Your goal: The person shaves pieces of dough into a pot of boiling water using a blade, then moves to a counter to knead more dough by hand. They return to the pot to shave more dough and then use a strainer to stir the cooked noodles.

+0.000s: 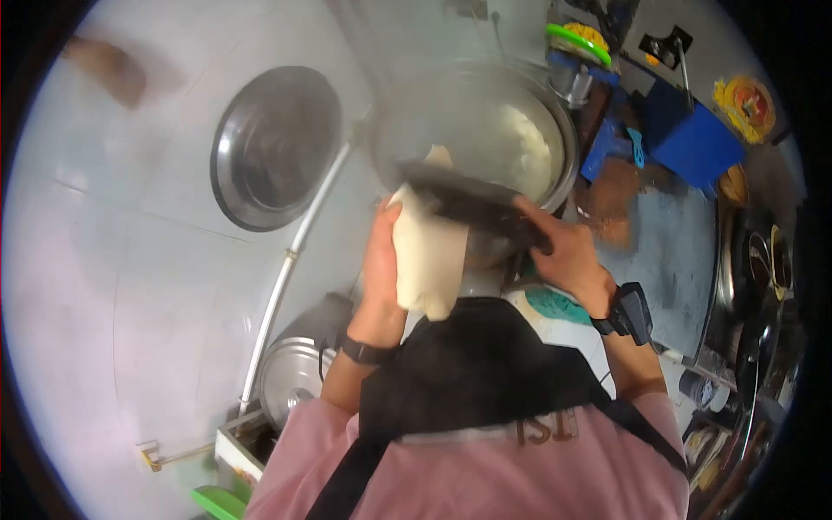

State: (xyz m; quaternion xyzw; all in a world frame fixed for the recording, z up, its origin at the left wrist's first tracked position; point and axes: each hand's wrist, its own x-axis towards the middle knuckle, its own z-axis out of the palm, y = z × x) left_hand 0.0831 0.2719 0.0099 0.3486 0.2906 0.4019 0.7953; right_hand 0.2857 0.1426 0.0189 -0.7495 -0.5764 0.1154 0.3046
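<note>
A pale block of dough [429, 264] lies along my left hand [380, 273], whose fingers and thumb grip its side. My right hand [568, 260] is wrapped round a dark, flat knife [477, 206]. The blade is smeared by motion and crosses the upper end of the dough, so its edge is hard to make out. A thin pale strip [439, 157] shows just beyond the blade. Ahead of both hands stands a wide metal pot [568, 160], steaming, with pale pieces [527, 139] in its cloudy liquid.
A round metal basin [277, 147] is at the left, beside a white pipe [295, 251]. At the right are a blue box [693, 139] and a grey worktop [667, 260]. A metal lid [290, 377] sits at lower left. A blurred hand [113, 69] shows at upper left.
</note>
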